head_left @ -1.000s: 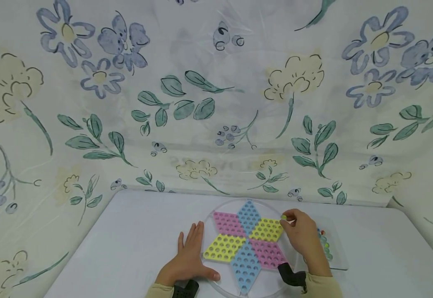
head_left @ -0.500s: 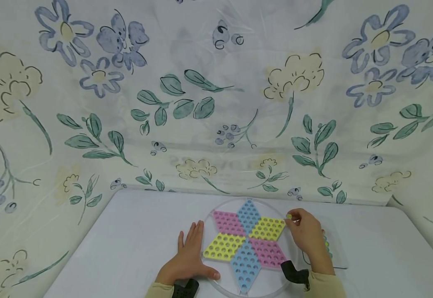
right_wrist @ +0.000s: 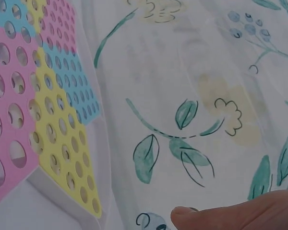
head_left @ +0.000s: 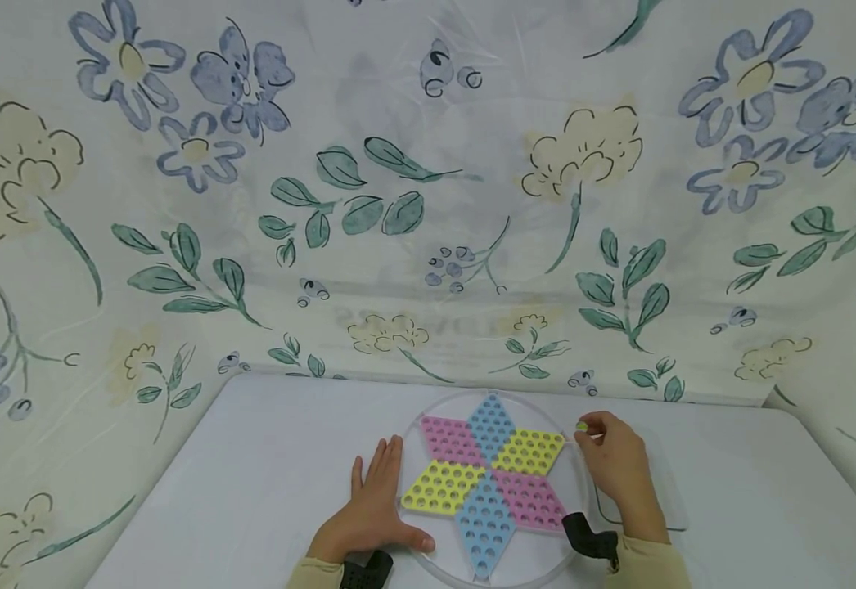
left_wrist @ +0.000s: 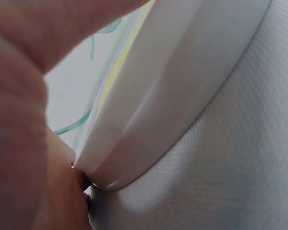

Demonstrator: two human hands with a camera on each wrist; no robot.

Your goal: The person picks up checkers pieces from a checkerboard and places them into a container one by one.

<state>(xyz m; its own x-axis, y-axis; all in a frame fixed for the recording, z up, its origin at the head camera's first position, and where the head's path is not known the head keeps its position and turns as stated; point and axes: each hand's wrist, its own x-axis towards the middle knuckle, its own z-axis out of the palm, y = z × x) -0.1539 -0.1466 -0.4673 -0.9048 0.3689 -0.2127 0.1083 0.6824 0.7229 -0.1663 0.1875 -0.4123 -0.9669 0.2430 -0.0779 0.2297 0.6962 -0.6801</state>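
Observation:
A round white board [head_left: 428, 460] carries a six-pointed star of pink, yellow and blue diamonds, all full of holes. Spread fingers of my left hand [head_left: 378, 507] lie along its left rim, thumb at the lower edge. Up close in the left wrist view, that hand is beside the white rim [left_wrist: 134, 110]. Thumb and fingertips of my right hand [head_left: 619, 460] pinch a small yellow-green marble [head_left: 582, 426] just off the board's upper right rim. In the right wrist view one finger [right_wrist: 240, 211] shows low down, and the marble is hidden; the yellow diamond [right_wrist: 62, 143] stands to the left.
A clear, flat tray [head_left: 667, 487] sits right of the board, partly behind the right hand and forearm. White table [head_left: 251, 474] extends to both sides. Flower-patterned cloth [head_left: 428, 245] hangs behind the table's back edge. A black strap piece [head_left: 588, 538] is on the right wrist.
My right hand has moved a little to the right, carrying the marble off the yellow diamond's tip and covering the marbles in the tray. My left hand has stayed put.

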